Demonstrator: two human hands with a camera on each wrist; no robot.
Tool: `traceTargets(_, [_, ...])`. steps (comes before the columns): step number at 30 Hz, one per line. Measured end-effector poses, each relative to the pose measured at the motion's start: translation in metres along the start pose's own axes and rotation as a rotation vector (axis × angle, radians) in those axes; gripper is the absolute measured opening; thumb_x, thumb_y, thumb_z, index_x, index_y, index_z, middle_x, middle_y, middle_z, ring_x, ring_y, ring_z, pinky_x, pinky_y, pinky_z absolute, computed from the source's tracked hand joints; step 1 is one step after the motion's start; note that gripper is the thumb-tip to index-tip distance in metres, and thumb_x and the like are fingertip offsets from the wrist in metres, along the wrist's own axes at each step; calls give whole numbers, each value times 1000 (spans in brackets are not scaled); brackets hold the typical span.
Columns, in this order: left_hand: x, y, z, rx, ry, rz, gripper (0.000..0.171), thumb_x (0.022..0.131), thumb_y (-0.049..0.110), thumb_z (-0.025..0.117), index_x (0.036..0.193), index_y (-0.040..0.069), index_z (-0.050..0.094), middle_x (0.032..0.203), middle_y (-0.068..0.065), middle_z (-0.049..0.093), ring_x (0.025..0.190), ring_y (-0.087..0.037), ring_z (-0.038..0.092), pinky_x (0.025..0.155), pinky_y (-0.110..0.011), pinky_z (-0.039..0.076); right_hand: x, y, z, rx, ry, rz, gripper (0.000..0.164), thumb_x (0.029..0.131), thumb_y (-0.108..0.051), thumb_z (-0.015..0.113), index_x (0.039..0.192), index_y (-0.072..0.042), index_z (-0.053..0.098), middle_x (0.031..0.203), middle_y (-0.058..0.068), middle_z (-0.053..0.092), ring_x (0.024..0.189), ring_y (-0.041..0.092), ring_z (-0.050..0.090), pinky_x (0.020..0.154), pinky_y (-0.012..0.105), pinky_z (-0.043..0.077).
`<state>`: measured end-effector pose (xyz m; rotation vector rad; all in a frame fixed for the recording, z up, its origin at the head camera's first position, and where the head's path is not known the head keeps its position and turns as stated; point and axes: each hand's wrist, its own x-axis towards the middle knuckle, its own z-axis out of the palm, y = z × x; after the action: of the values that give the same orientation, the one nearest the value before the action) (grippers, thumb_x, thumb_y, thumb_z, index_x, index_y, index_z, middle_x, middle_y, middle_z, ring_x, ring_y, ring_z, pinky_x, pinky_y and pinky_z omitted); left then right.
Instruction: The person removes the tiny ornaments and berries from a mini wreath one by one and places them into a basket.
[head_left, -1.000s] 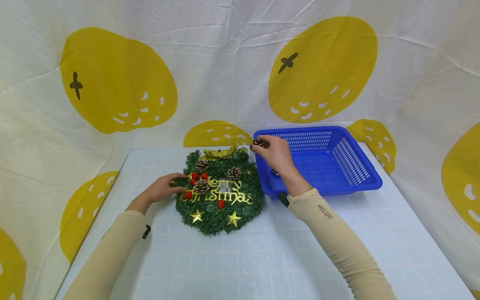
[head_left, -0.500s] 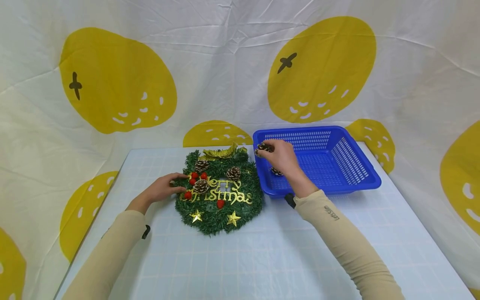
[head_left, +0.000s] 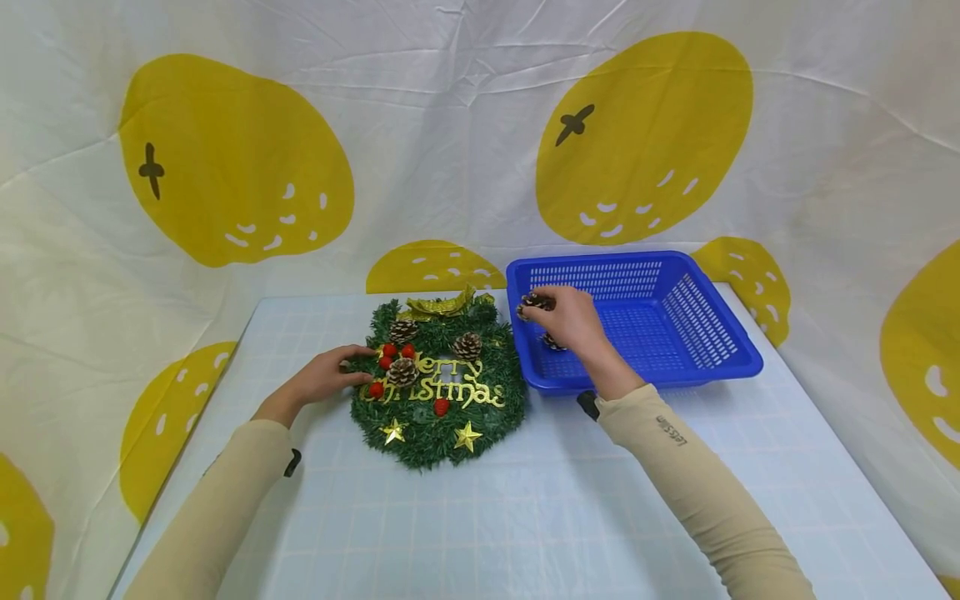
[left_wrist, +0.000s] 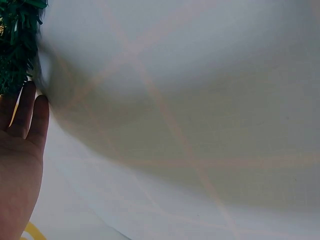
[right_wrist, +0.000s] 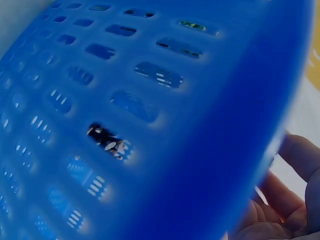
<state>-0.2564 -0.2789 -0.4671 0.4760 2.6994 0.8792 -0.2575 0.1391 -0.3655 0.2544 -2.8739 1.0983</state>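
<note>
The pinecone (head_left: pixel 535 304), pinched by the right hand (head_left: pixel 573 318), is at the left end of the blue basket (head_left: pixel 693 321), near a second pinecone (head_left: pixel 553 342) inside. Placing seems in hand; next probably calls for lowering, then loosening. The left hand (head_left: pixel 326 375), fingers loosely apart, touches the wreath (head_left: pixel 427 442).

A brown pine cone (head_left: pixel 533 305) is held over a blue basket (head_left: pixel 694 323).

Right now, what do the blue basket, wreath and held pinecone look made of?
Blue basket: likely moulded plastic, semi-gloss; slotted walls and rim look one-piece.
Wreath: probably plastic tinsel, slight sheen; thin green strips in the left wrist view.
Held pinecone: looks woody, matte; brown scales with pale tips. Natural or imitation, can't tell.
</note>
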Motion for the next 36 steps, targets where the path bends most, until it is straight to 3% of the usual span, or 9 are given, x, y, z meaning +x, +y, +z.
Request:
traceTargets(8, [-1, 1, -1, 7, 2, -3, 56, 94, 37, 66, 142, 11, 51, 149, -22, 40, 129, -47, 43, 102, -61, 38, 0, 4, -7, -50, -15, -14, 45, 93, -28, 69, 129, -2, 63, 113, 17, 70, 102, 32, 66, 94, 50, 48])
traceTargets(36, [-1, 1, -2, -4, -5, -17, 56, 94, 37, 66, 142, 12, 51, 149, -22, 40, 127, -48, 45, 101, -61, 39, 2, 14, -4, -126, -72, -42, 35, 90, -26, 72, 116, -3, 71, 108, 14, 72, 97, 31, 66, 86, 46, 52])
